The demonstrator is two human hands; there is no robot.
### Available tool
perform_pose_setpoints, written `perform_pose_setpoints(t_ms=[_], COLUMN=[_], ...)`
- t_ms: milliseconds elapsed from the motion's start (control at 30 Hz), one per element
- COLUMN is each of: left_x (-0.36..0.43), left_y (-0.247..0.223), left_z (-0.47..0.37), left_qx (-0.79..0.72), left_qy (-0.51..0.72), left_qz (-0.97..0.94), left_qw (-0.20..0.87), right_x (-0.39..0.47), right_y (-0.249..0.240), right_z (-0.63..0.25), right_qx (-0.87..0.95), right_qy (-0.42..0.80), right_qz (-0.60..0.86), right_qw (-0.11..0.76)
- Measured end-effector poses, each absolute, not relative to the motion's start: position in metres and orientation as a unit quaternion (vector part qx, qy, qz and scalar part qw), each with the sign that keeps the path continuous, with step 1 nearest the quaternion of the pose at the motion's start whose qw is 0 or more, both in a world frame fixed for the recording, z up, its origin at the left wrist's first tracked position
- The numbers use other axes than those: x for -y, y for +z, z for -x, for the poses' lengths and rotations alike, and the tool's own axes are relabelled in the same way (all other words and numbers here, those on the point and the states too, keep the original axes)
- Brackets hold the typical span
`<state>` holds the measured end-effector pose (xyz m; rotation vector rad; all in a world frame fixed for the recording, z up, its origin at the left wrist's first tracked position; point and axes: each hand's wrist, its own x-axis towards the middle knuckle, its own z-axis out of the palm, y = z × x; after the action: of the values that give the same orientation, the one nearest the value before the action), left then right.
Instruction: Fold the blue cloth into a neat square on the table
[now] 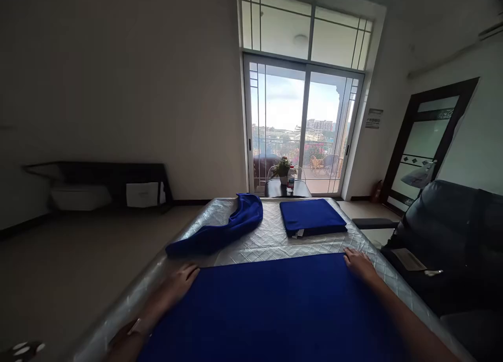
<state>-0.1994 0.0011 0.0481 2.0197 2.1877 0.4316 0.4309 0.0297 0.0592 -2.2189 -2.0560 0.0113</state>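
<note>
A large blue cloth (271, 309) lies spread flat over the near part of a silver quilted mattress (271, 240). At the cloth's far left corner is my left hand (183, 282), its fingers close together at the edge; whether they pinch the fabric is unclear. My right hand (358, 262) rests on the far right corner, fingers somewhat spread over the cloth. Beyond it sits a neatly folded blue cloth (312, 216) with a white tag at its near edge. A crumpled blue cloth (223, 231) trails along the mattress's left side.
Behind the mattress, a small black table (279, 189) bears a potted plant (282, 168) and a bottle (291, 179). A black leather chair (451, 236) stands close on the right. A low dark bench (113, 173) with white boxes is at the left wall.
</note>
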Motion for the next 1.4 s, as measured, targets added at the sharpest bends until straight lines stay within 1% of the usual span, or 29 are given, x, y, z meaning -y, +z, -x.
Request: perform_pose_setpoints(t_ms=[167,400,633,833,1033,1133,1200,1300,1400], left_x=[-0.010,-0.018,-0.032,-0.050,-0.049,-0.045,-0.044,-0.043,-0.044], left_y=[0.071,0.067,0.066,0.068,0.076,0.083,0.086,0.084,0.069], left_z=[0.203,0.206,0.203,0.195,0.188,0.169,0.141,0.078,0.012], left_qx=[-0.721,-0.724,-0.735,-0.753,-0.755,-0.735,-0.704,-0.641,-0.582], left_qy=[0.141,0.132,0.112,0.093,0.089,0.105,0.131,0.169,0.169], left_qz=[-0.675,-0.676,-0.668,-0.651,-0.646,-0.664,-0.693,-0.746,-0.794], left_qw=[0.071,0.049,0.011,-0.029,-0.068,-0.088,-0.085,-0.068,-0.049], right_x=[-0.044,-0.047,-0.065,-0.084,-0.088,-0.085,-0.079,-0.068,-0.057], right_y=[0.080,0.079,0.074,0.078,0.088,0.094,0.094,0.082,0.060], right_z=[-0.425,-0.431,-0.428,-0.418,-0.409,-0.382,-0.348,-0.279,-0.216], right_qx=[0.709,0.719,0.709,0.698,0.694,0.706,0.733,0.789,0.826], right_qy=[0.016,0.020,-0.009,-0.030,-0.049,-0.063,-0.065,-0.054,-0.045], right_qz=[0.700,0.687,0.698,0.710,0.714,0.701,0.672,0.604,0.551], right_qw=[0.082,0.103,0.100,0.092,0.074,0.076,0.084,0.100,0.113])
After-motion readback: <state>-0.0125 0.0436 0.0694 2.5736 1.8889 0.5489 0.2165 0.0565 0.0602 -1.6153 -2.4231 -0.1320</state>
